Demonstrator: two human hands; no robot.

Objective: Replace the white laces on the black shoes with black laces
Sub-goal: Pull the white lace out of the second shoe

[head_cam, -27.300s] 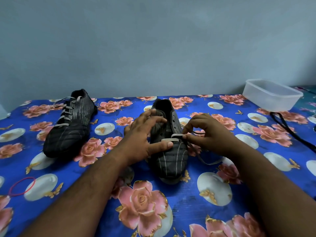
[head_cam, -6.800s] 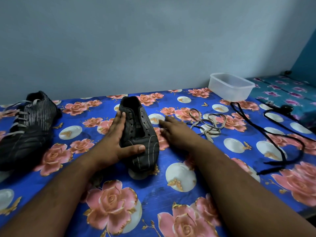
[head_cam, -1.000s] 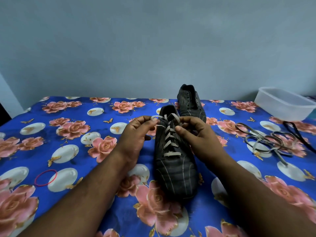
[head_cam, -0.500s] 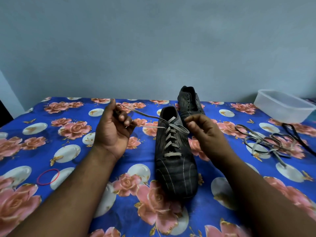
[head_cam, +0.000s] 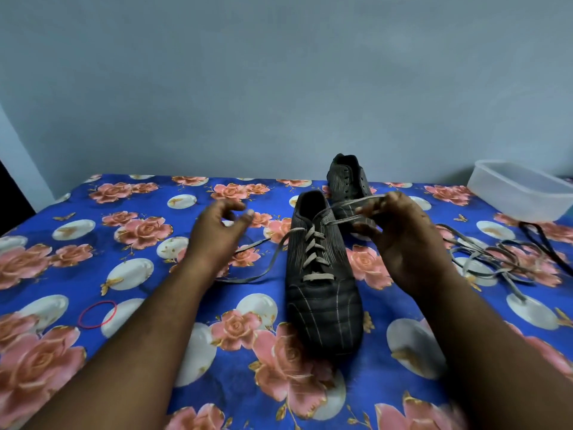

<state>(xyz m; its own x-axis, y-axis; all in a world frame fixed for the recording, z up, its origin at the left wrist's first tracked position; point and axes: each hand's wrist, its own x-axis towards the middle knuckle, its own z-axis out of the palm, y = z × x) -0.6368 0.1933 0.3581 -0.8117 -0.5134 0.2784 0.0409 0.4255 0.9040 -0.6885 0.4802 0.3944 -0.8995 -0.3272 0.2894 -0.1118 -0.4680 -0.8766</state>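
There is 1 view, from a camera worn on the person's head. It faces forward and slightly down across a bed covered with a blue floral sheet [head_cam: 130, 274], toward a plain pale wall [head_cam: 279, 82] at the far edge. Both forearms enter from the bottom corners and run close under the lens, filling the foreground. The wide angle bows the sheet's far edge. The laced black shoe [head_cam: 322, 283] lies near the frame's centre, within arm's reach.
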